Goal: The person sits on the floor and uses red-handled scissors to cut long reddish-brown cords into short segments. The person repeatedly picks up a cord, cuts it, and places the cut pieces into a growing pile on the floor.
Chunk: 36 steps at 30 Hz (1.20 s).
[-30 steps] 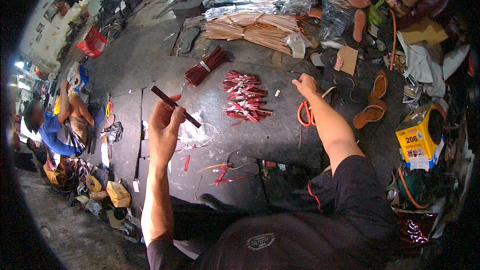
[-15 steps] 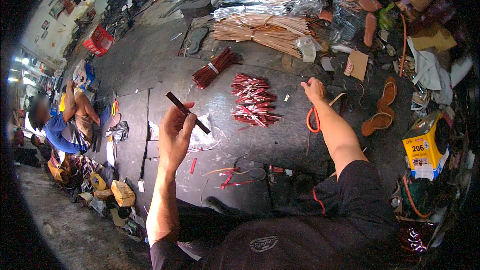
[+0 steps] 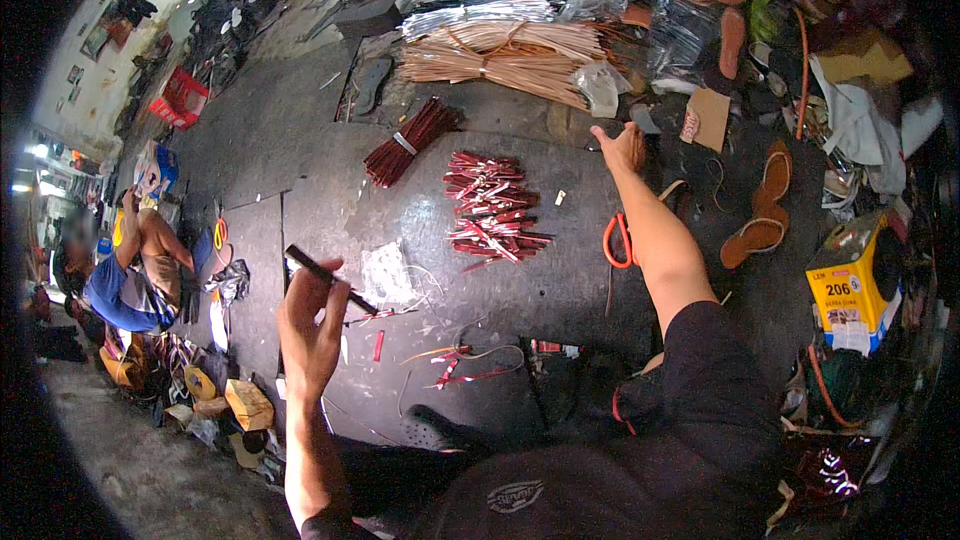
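Observation:
My left hand (image 3: 312, 325) is closed around a thin dark brown strip (image 3: 305, 262), which slants across the fingers above the near left of the dark work surface (image 3: 560, 290). My right hand (image 3: 622, 147) reaches toward the far side with its thumb stretched out, apart from the other fingers, and nothing visible in it. Between the hands lies a pile of short red strips (image 3: 492, 210) with pale ends. Beyond it, to the left, sits a bundle of dark red strips (image 3: 418, 132) held by a white band. An orange loop handle (image 3: 617, 240) lies beside my right forearm.
Tan strip bundles (image 3: 500, 65) lie at the far side. Tan sandal soles (image 3: 760, 225) and a yellow box (image 3: 850, 290) are on the right. Red scraps (image 3: 450, 368) lie near me. At the left sits another person (image 3: 130, 285); a red crate (image 3: 180, 98) stands beyond.
My left hand has moved left and nearer with the dark strip. My right hand has moved slightly farther away, its thumb now more spread. The view has shifted a little.

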Available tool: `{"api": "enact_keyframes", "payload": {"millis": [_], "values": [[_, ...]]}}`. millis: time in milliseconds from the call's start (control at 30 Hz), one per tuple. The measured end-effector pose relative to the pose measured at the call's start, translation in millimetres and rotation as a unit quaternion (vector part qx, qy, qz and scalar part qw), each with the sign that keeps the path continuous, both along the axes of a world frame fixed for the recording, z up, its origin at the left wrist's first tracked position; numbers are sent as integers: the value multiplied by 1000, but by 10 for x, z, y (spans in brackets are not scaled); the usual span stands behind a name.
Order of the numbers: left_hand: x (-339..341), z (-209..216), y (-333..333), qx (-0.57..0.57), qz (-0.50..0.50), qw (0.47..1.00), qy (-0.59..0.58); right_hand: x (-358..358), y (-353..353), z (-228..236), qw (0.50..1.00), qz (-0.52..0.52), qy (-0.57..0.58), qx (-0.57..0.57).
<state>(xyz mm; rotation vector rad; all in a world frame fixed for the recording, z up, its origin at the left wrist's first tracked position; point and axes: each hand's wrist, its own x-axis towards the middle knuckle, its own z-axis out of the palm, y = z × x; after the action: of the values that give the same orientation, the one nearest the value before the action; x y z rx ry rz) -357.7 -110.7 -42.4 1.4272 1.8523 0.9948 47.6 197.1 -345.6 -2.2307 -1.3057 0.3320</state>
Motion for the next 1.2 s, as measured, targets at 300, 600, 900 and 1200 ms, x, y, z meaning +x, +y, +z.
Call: {"api": "enact_keyframes", "payload": {"millis": [300,600,900,1200], "values": [[129,395,-351,-10,59,969,239,-8,709,-326,997,-20,-77,-21],[143,335,-568,-45,85,971,221,32,1223,-478,999,-6,-26,-17],[239,285,-544,4,43,970,240,184,585,0,983,135,-17,125],[232,272,-543,50,-35,980,191,-318,-1389,405,941,339,-18,-6]]}}
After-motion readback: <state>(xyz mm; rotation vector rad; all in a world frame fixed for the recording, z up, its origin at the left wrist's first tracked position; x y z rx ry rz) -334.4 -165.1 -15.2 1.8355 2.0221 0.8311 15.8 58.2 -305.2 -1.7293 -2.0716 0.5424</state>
